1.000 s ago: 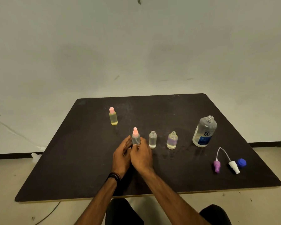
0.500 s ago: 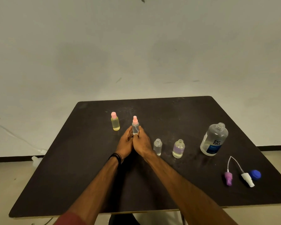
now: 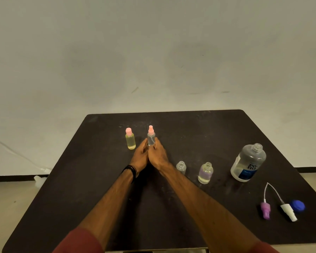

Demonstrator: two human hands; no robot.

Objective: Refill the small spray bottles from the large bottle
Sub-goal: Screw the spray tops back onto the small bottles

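- Reaching out over the dark table (image 3: 102,179) with both arms, red sleeves (image 3: 77,241) showing at the bottom edge.
- Holding the clear spray bottle with the pink sprayer (image 3: 151,136) between both hands: left hand (image 3: 141,156) curling against its left side, right hand (image 3: 157,154) wrapping fingers round its right side and lower body. Hands touching each other below the bottle.
- Keeping that bottle upright, far half of the table, base hidden behind the fingers so can't tell whether it's touching the surface.
- Sitting just left of it, apart from the hands: yellow bottle with a pink cap (image 3: 130,139), standing upright.
- Wearing a black wristband (image 3: 130,169) on the left wrist.
- Standing uncapped to the right of the right forearm: small clear bottle (image 3: 181,167), partly tucked behind the arm, and beside it a purplish bottle (image 3: 205,173) with a bit of yellowish liquid at the bottom.
- Standing further right, also open at the neck: large bottle (image 3: 248,163) with a blue label, part full of clear liquid.
- Lying near the right front corner: purple sprayer (image 3: 265,212) and white sprayer (image 3: 288,211), dip tubes arching up to meet, with a blue cap (image 3: 297,206) touching the white one.
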